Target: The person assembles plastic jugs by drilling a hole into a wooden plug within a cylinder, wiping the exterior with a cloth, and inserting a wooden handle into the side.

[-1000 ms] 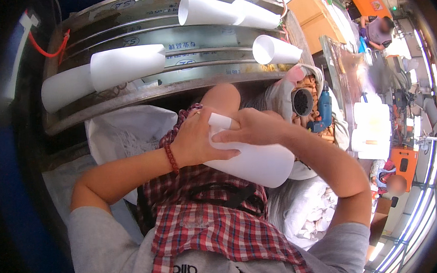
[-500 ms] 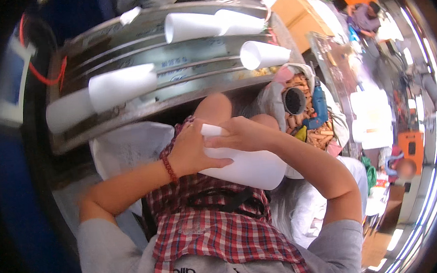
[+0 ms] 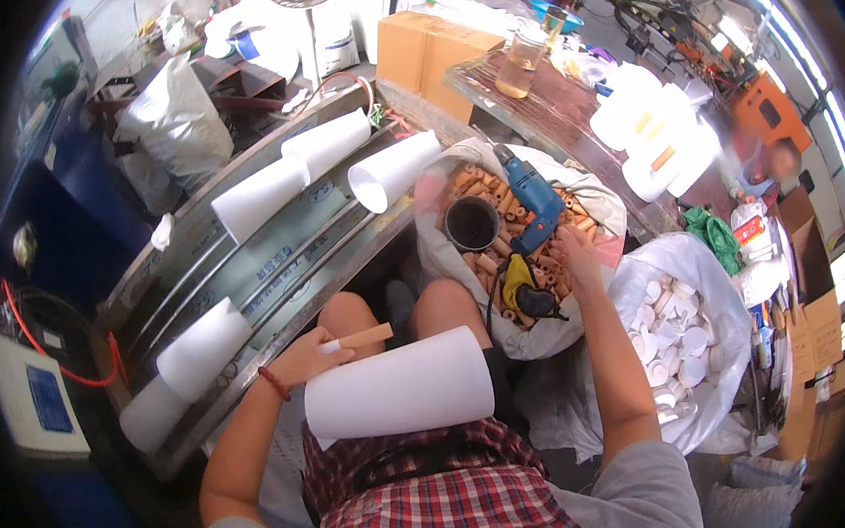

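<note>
A large white tapered cylinder [image 3: 400, 385] lies sideways across my lap on a red checked apron. My left hand [image 3: 305, 358] is closed at its upper left, gripping a short tan rod [image 3: 364, 337] with a white piece at its base. Whether that white piece joins the cylinder cannot be made out. My right hand [image 3: 578, 256] reaches down into a white sack [image 3: 429, 206] among many small tan tubes [image 3: 495, 188], beside a blue power drill [image 3: 532, 193]; its fingers are blurred and partly hidden. A dark round pot [image 3: 472, 223] and a yellow-and-black tool [image 3: 522, 287] also rest there.
Several white tapered cylinders [image 3: 261, 196] lie in a long metal-edged trough [image 3: 289, 261] ahead. At right stands a sack of white round pieces [image 3: 675, 342]. Beyond are a cardboard box [image 3: 431, 58], a wooden table [image 3: 489, 74] with a jar, and other people.
My right hand has left the white cylinder and moved right into the sack of tubes. A tan rod now shows at my left hand. The view has shifted.
</note>
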Available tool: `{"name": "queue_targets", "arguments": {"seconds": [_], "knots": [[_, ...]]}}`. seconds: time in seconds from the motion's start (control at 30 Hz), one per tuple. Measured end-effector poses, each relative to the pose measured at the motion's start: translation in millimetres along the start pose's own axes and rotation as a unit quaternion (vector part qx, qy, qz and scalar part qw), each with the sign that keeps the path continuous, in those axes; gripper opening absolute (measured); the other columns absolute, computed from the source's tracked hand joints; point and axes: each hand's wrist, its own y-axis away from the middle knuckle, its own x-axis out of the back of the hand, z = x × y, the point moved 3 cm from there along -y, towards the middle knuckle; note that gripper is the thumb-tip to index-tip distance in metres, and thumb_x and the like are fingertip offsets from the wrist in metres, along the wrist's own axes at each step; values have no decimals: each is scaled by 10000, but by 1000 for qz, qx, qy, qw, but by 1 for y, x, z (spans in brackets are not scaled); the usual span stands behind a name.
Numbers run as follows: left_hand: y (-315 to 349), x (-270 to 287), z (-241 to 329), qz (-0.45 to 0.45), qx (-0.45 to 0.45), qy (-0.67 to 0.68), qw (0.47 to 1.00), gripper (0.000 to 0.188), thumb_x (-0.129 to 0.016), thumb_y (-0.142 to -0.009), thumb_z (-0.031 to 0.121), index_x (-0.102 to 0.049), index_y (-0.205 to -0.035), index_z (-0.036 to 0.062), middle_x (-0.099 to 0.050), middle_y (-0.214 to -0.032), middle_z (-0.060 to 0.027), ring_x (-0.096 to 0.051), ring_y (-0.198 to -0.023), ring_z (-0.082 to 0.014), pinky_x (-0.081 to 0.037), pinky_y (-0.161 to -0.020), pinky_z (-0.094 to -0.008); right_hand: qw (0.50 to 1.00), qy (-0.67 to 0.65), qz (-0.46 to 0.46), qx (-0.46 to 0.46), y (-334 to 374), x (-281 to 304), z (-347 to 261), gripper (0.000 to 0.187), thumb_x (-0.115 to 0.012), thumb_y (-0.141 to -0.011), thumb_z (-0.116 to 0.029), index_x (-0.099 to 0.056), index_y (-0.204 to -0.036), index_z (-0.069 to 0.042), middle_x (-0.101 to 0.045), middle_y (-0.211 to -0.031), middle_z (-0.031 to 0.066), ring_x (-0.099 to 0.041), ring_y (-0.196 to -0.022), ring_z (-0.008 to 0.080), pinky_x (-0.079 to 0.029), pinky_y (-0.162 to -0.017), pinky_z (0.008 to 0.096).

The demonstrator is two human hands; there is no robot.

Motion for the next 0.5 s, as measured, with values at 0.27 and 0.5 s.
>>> {"name": "queue_targets", "arguments": {"seconds": [0.27,0.5], "knots": [[-60,5,113,140,-195,-278,930,260,-662,-799,229,-584,-967,46,-570,-934,-93,-593,-794,-245,-488,-697,-330,970,-172,-22,-171,-71,39,69,453,-613,-875,-320,-466,-1205,-45,-576,-1091,127,-579,-932,255,-492,-840,334],[-199,-62,169,127,-327,-257,900,242,-616,-820,232,-597,-997,69,-603,-946,-109,-621,-851,-273,-484,-747,-377,992,17,-6,-128,-85,20,55,496,-693,-802,-346,-556,-1132,-2,-618,-985,107,-608,-851,207,-515,-746,332]]}}
